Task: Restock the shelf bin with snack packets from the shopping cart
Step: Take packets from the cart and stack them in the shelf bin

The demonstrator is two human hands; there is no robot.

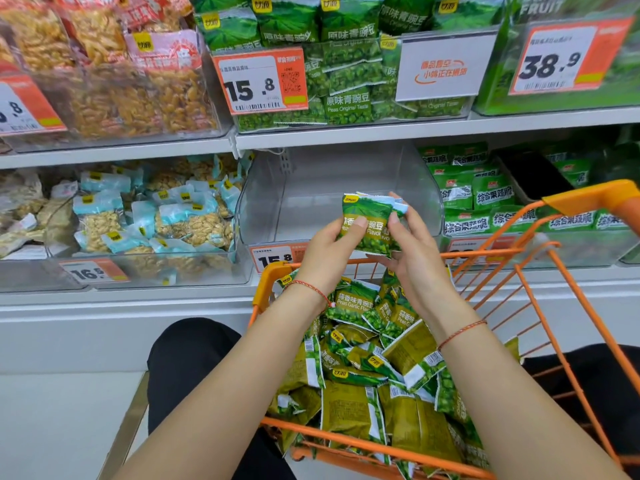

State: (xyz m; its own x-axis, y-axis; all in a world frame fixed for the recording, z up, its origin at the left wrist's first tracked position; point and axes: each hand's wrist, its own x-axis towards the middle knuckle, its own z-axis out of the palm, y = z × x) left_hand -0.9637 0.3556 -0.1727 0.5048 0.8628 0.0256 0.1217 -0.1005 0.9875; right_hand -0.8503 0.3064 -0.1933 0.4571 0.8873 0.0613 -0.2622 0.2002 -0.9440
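Shop shelf, clear bin [426, 202] | green pea packets [367, 223], small stack | left hand [325, 251], right hand [412, 251] fingers gripping stack

head view: looking forward and down from the wearer's head | facing the shelves [346, 135] at close range | orange cart [540, 285] sitting directly below | single view only

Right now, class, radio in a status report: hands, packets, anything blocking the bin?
Left hand and right hand both grip a stack of green pea packets. Held in front of the clear shelf bin. Cart well stocked. Nothing blocking.
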